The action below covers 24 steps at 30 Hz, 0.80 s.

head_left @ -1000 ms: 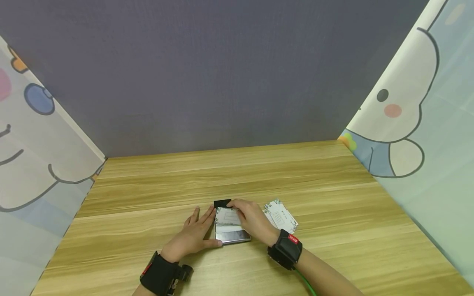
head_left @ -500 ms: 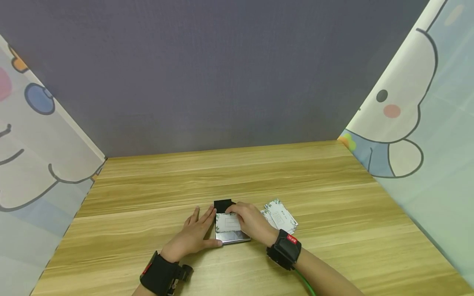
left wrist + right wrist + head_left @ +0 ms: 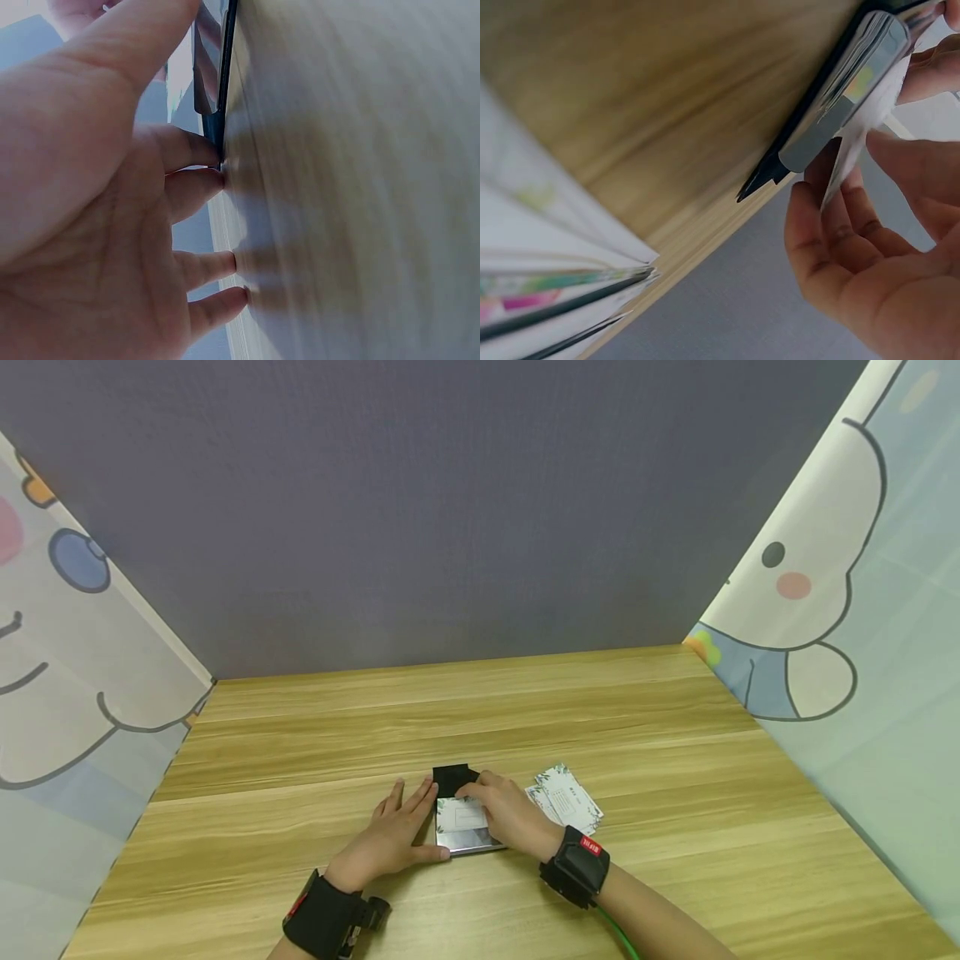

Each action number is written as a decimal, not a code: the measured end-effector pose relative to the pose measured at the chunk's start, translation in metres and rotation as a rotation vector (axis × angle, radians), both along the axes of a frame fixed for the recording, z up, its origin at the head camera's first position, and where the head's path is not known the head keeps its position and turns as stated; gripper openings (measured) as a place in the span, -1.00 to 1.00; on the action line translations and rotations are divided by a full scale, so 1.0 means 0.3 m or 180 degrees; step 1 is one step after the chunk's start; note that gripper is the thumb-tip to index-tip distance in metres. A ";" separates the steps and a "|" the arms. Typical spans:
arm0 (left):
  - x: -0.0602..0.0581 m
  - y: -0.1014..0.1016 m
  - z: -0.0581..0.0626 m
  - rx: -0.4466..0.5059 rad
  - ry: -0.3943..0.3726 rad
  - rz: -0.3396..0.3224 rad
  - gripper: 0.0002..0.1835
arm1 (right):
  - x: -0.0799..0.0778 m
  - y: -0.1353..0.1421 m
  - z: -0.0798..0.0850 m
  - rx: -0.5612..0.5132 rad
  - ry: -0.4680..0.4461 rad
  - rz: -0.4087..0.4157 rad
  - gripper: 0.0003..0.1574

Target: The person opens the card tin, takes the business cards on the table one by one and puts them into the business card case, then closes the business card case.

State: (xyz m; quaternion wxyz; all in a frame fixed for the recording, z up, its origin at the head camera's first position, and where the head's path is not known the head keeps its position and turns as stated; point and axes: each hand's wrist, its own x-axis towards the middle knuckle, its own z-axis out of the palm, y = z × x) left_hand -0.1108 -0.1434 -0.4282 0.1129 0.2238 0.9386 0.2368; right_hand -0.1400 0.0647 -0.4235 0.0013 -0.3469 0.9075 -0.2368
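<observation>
A business card holder with a shiny metal front (image 3: 467,841) and a black back part (image 3: 452,779) lies on the table. A white card (image 3: 459,815) with a leafy border is partly inside it. My right hand (image 3: 516,818) pinches this card's far edge between thumb and fingers; the right wrist view shows the card (image 3: 874,112) tilted against the metal pocket (image 3: 840,82). My left hand (image 3: 392,843) lies spread at the holder's left side, thumb by its near corner and fingertips by the black part. In the left wrist view, fingertips (image 3: 201,189) touch the table and holder edge.
More leafy-edged white cards (image 3: 570,800) lie overlapping to the right of the right hand. A dark grey panel (image 3: 450,527) stands behind the wooden table (image 3: 315,727). Cartoon-printed sheets flank both sides. A green cable (image 3: 618,933) runs from the right wrist camera.
My right hand has drawn the card toward me, down into the metal pocket, so more of the black back shows. The left hand stays in place.
</observation>
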 end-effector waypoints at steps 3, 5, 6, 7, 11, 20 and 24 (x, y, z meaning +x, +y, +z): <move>-0.001 0.000 0.000 0.0002 -0.0009 0.0000 -0.01 | 0.005 -0.001 0.004 0.0161 -0.0030 -0.0014 -0.45; -0.001 0.000 0.000 0.0005 -0.0017 0.0000 0.00 | 0.008 -0.002 0.006 0.0227 -0.0026 -0.0004 -0.44; -0.002 -0.001 -0.001 0.0006 -0.0022 -0.0001 0.00 | 0.009 -0.002 0.007 0.0252 -0.0014 0.0007 -0.44; -0.002 -0.001 -0.001 0.0005 -0.0027 -0.0002 0.00 | 0.010 -0.002 0.007 0.0272 0.0002 0.0024 -0.45; -0.003 -0.002 -0.001 -0.0014 -0.0034 -0.0008 0.00 | 0.012 -0.002 0.004 0.0329 0.0018 0.0098 -0.48; -0.002 0.000 0.003 -0.0021 -0.0053 -0.0015 -0.01 | 0.015 0.000 0.003 0.0402 0.0036 0.0156 -0.51; -0.003 0.000 0.003 -0.0031 -0.0041 -0.0026 -0.01 | 0.016 0.000 0.004 0.0426 0.0020 0.0161 -0.52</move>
